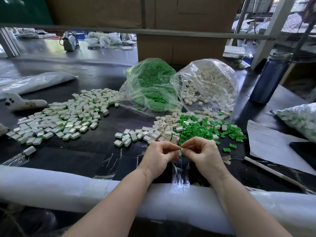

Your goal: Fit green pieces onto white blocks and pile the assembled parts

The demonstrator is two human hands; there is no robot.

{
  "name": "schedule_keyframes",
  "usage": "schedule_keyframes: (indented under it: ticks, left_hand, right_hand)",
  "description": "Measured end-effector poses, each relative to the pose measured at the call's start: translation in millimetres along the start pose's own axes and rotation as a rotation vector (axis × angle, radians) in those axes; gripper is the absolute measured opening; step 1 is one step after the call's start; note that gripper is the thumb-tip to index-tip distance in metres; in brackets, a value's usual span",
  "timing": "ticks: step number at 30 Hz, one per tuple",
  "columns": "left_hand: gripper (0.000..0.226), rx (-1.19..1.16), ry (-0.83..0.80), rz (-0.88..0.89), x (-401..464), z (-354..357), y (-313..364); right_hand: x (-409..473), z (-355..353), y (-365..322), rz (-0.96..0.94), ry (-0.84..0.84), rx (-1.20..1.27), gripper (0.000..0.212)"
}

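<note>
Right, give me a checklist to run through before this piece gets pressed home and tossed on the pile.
1. Left hand pinches the white block: ok.
2. Right hand pinches the green piece at the block: ok.
3. Green piece fully seated: cannot tell, fingers hide the joint.
4. Assembled pile lies to the left, with bare table beside it: ok.
5. Loose green pieces and loose white blocks lie just ahead of the hands: ok.

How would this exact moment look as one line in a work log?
step: fitting | left hand: pinches white block | right hand: pinches green piece | assembled pile: left
</note>
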State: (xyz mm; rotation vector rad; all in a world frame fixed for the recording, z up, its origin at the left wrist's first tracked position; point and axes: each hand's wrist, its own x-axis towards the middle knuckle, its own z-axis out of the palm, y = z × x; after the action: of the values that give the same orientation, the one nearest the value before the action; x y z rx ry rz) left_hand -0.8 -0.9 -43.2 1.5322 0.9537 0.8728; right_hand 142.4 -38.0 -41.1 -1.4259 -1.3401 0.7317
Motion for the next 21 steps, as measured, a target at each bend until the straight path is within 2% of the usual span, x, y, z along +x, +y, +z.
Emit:
schedule_keyframes:
  ticks: [10,16,18,21]
  left_hand:
    - [0.012,0.108,-0.047,0.024,-0.7,0.8,-2.1]
    - [0.015,0.133,-0.038,0.058,-0.3,1.9,-2.4]
    - [0.024,0.209,-0.019,0.085,0.9,2.9,-3.9]
    - [0.025,0.217,0.016,0.097,1.1,2.7,-5.4]
  right_hand:
    - [0.7,-1.5,2.4,0.046,-0.081,-0.020,0.024]
    - [2.3,-0.7,4.6,0.091,-0.006,0.062,0.020]
    - [3.1,-0.9,5.3,0.112,0.018,0.102,0.018]
    - [3.1,-1.7,5.5,0.120,0.006,0.143,0.015]
